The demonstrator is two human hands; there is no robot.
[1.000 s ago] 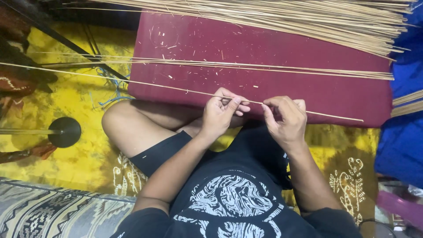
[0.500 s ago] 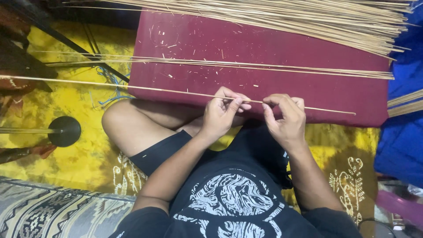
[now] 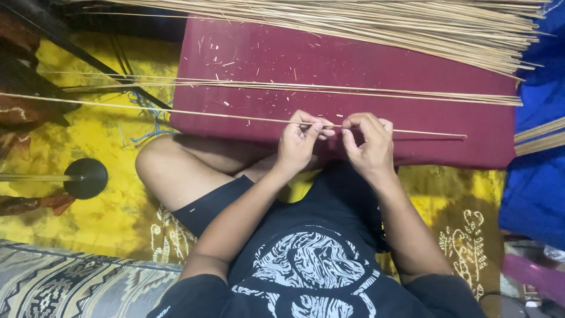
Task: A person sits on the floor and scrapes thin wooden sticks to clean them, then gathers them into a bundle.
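Note:
I sit cross-legged and hold one long thin pale stick point(image 3: 176, 111) level in front of me. My left hand point(image 3: 301, 143) pinches it between thumb and fingers. Close beside it, my right hand point(image 3: 368, 142) grips the same stick, fingers curled over it. The stick runs far out to the left over the yellow cloth and ends at the right over the maroon mat point(image 3: 376, 65). A thin row of similar sticks point(image 3: 294, 87) lies on the mat beyond my hands. A thick bundle of sticks point(image 3: 365, 20) lies along the mat's far edge.
A yellow patterned cloth point(image 3: 100, 141) covers the floor. A black round base on a rod point(image 3: 86, 178) stands at the left. Blue fabric point(image 3: 538, 171) lies at the right with more sticks point(image 3: 538, 136) on it. A patterned grey cushion point(image 3: 65, 282) is at the lower left.
The stick has slid leftward through my hands, so its right end now lies closer to my right hand. Both hands stay in the same place.

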